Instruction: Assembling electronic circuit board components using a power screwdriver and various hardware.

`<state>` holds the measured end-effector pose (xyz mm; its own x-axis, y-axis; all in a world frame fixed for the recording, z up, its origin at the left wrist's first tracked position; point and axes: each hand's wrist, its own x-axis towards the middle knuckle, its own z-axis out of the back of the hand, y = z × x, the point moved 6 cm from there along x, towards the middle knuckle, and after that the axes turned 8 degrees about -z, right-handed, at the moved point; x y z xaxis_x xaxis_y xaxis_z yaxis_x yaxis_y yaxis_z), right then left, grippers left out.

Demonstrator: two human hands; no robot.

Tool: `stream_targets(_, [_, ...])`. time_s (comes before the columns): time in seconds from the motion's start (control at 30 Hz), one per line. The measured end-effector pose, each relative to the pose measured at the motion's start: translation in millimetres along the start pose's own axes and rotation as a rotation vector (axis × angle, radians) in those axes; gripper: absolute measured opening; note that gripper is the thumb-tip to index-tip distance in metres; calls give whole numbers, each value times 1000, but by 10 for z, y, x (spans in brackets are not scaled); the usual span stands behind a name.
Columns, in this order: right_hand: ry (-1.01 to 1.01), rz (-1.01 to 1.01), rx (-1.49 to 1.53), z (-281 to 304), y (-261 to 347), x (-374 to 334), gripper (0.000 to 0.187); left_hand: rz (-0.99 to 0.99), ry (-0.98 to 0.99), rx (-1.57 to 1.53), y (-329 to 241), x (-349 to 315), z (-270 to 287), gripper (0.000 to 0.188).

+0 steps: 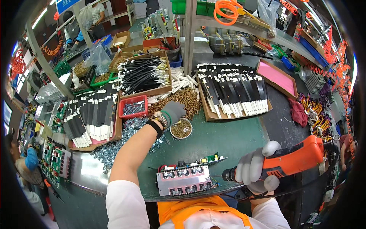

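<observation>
- Head view: the right hand [248,168] was clamped around the orange driver [301,155]; the left hand [173,112] was at the brass pieces [188,97], its grip impossible to tell.
- If the driver dipped, its bit [215,176] could have scraped the circuit board [185,182].
- The circuit board lay near the tabletop [238,133] front edge, long axis left-right; the driver pointed left.

Your right glove [249,168] looks of matt cloth. The drill [299,155] beside it has a smooth plastic body; the plate [183,181], lower centre, is shiny metal. Your counter [236,137] appears smooth, the red bin [135,115] glossy plastic.
</observation>
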<state>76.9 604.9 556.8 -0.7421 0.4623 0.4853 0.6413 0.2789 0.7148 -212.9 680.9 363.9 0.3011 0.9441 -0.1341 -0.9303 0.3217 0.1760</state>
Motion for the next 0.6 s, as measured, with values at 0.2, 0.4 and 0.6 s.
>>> stream_targets(0.2, [31,27,-6,26,-58,55,58,267,-194,-331,257,-142,112,18])
stream_targets(0.4, [-21,52,24,-46,-42,116,58,435,-429,-639,316,-540,372,23])
stream_targets(0.6, [14,344,5,-19,242,232,58,162,-639,-1204,-482,-864,1027,29])
